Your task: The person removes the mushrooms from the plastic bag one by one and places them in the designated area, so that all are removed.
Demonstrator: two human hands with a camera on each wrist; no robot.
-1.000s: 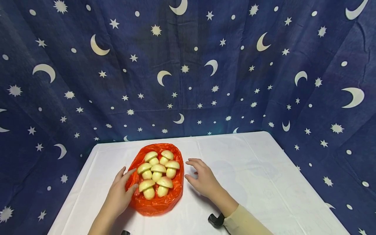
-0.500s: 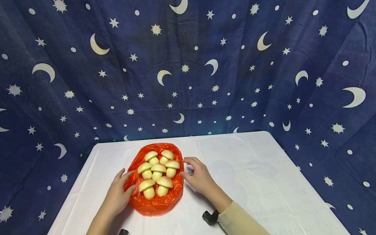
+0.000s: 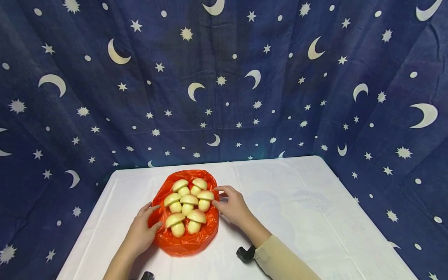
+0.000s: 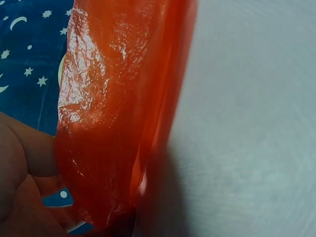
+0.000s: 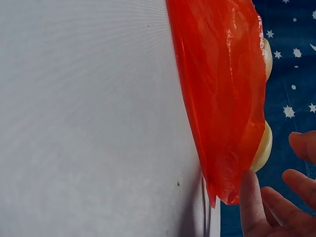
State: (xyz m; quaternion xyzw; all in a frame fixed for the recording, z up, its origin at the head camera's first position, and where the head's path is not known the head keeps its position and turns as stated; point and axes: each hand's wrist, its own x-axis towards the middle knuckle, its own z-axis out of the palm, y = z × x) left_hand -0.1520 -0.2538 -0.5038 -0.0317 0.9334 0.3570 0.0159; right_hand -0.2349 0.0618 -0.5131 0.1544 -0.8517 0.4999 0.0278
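Observation:
Several pale yellow toy-like mushrooms with pink-tinged caps lie in an opened red plastic bag, its rim spread wide. My left hand is at the bag's left side, index finger and thumb reaching over the rim, apart from each other. In the left wrist view the red film lies against the fingers of that hand. My right hand is at the bag's right rim, fingers extended and spread. The right wrist view shows one fingertip at the bag's edge, with the other fingers beyond it.
A white cloth covers the table. Behind and around it hangs a dark blue curtain with moons and stars. Black camera mounts sit near both wrists.
My right hand has moved left to the bag's right rim. The left hand has shifted only slightly at the left rim. The bag and mushrooms have stayed in place.

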